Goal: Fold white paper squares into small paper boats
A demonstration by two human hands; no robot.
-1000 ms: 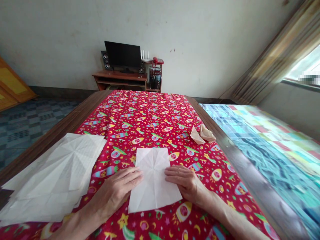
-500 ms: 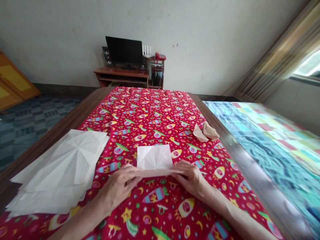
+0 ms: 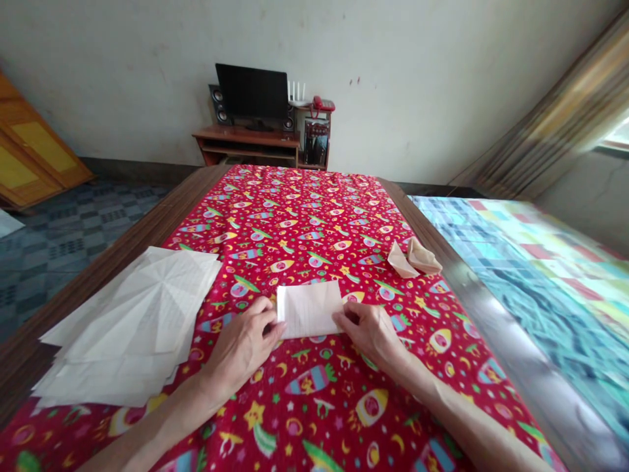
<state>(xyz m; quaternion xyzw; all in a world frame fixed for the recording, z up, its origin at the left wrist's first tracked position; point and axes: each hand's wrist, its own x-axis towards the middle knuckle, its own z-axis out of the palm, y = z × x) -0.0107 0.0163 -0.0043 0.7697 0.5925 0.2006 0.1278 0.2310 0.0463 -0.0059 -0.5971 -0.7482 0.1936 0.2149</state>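
A white sheet of paper [image 3: 308, 308], folded in half, lies on the red patterned tablecloth [image 3: 304, 223] in front of me. My left hand [image 3: 243, 344] rests at its left edge with the fingertips bent and pressing on the paper. At the right edge my right hand [image 3: 368, 331] pinches the fold between thumb and fingers. Both hands touch the paper and hold it flat against the cloth.
A stack of creased white sheets [image 3: 132, 321] lies to the left. A small folded beige paper shape [image 3: 413, 259] sits to the right near the table's wooden edge [image 3: 472, 301]. Beyond stand a bed with a checked cover [image 3: 531, 262] and a desk with a monitor [image 3: 253, 92].
The near half of the sheet was lifted and folded over away from me, so the paper is now half its length. Both hands moved forward with the fold.
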